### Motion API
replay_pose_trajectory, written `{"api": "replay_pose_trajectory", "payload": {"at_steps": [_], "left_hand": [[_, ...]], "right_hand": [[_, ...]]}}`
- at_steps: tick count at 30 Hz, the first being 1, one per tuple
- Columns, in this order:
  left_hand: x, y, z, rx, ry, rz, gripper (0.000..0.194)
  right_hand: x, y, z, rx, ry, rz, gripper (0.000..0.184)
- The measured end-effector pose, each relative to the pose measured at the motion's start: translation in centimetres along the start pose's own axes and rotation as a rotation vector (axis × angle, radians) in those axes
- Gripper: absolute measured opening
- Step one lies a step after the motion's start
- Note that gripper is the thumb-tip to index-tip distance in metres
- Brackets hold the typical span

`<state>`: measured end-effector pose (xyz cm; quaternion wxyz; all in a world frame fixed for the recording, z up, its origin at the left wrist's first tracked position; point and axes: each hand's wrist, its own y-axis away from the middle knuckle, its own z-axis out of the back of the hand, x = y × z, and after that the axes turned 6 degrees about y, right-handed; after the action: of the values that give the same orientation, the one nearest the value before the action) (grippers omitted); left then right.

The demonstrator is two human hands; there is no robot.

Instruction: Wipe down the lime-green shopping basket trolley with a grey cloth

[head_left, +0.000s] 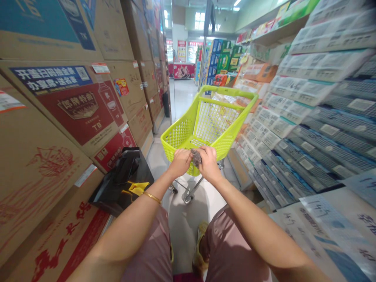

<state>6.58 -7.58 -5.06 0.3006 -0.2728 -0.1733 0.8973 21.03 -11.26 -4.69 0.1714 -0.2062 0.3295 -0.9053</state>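
A lime-green plastic shopping cart (188,127) stands on its wheels right in front of me, and no goods show in its basket. Its near edge, where the handle is, lies under both hands. My left hand (180,160) is closed over it, fingers curled, with a gold bangle on the wrist. Close beside it, my right hand (207,158) is closed there as well. A small grey-brown, rough-looking lump (196,156) shows between the two hands, touching the right one; I cannot tell what it is.
Stacked cardboard cartons (85,105) wall the left side, with a black gift bag (125,176) at their foot. Plastic-wrapped packs (302,117) pile up on the right. Tiled floor (183,96) runs ahead between them, past a glass panel, towards a red-fronted counter (182,71).
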Motion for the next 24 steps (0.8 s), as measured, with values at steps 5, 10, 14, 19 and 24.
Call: {"api": "replay_pose_trajectory", "payload": {"at_steps": [5,10,14,19,24], "left_hand": [[0.5,-0.3,0.2,0.003,-0.008,0.023,0.04],[0.2,-0.2,0.2,0.025,-0.031,0.017,0.04],[0.1,-0.1,0.1,-0.017,-0.073,0.049,0.039],[0.3,-0.2,0.2,-0.051,-0.063,0.096,0.033],[0.6,-0.3,0.6,-0.026,-0.05,0.087,0.034]], "right_hand": [[-4.0,-1.8,0.3,-0.092,0.028,-0.134,0.035],[-5.8,-2.6,0.0,-0.154,0.023,-0.229,0.032],[-2.5,-1.5,-0.3,-0.126,0.038,-0.206,0.033],[2.0,0.6,-0.5,0.016,0.021,-0.069,0.042],[1.9,0.4,-0.2,0.056,0.026,-0.011,0.039]]}}
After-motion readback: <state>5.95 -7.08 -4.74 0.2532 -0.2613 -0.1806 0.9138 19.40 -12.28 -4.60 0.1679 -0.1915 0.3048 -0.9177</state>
